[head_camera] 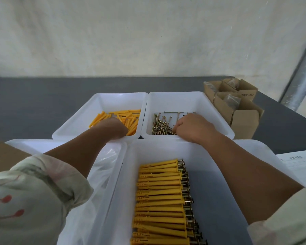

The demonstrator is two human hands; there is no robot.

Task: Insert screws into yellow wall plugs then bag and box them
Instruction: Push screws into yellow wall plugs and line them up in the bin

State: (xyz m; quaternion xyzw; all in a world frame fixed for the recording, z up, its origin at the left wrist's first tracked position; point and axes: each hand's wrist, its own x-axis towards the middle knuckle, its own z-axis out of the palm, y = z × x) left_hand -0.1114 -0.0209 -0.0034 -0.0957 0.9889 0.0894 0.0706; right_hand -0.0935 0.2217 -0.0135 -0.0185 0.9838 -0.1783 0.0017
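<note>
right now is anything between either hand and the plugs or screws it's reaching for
Nothing visible does: the left hand is down among the yellow plugs, and the right hand is right at the screws.

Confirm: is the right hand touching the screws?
Touching. Head view shows the right hand with curled fingertips pressed into the screws, no gap.

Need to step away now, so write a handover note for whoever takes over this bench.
Left hand: down among loose yellow wall plugs in the far left tray; grip hidden.
Right hand: fingers curled on screws in the far right tray.
Done: a row of assembled plugs in the near right tray.
To do: assemble the rest, bag them with the clear bags in the near left tray, box them in the cardboard boxes far right.
</note>
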